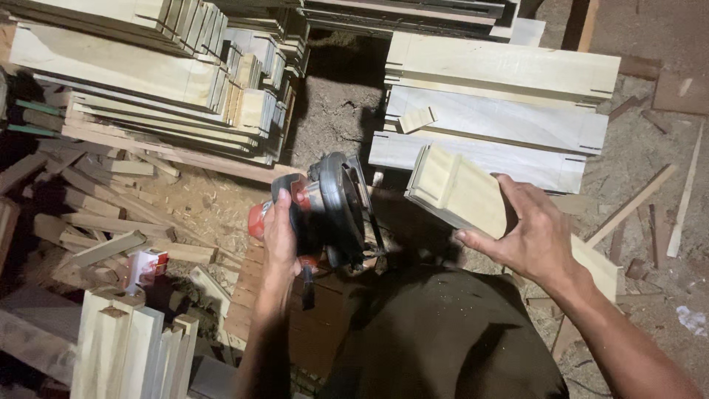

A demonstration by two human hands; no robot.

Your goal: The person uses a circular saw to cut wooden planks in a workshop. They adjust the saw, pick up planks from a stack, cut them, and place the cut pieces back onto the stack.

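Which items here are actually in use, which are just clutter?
In use:
- circular saw, gripped by left hand
- pale wood board, held by right hand

Lying about:
- board stacks
- three flat boards
- offcut strips
- small red-and-white box
- sawdust floor

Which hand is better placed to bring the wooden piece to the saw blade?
Right. The right hand already grips the wooden piece beside the circular saw; the left hand holds the saw.

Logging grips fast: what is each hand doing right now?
Left hand: closed on the red-and-black handheld circular saw.
Right hand: grip closed on the pale grooved wooden board.
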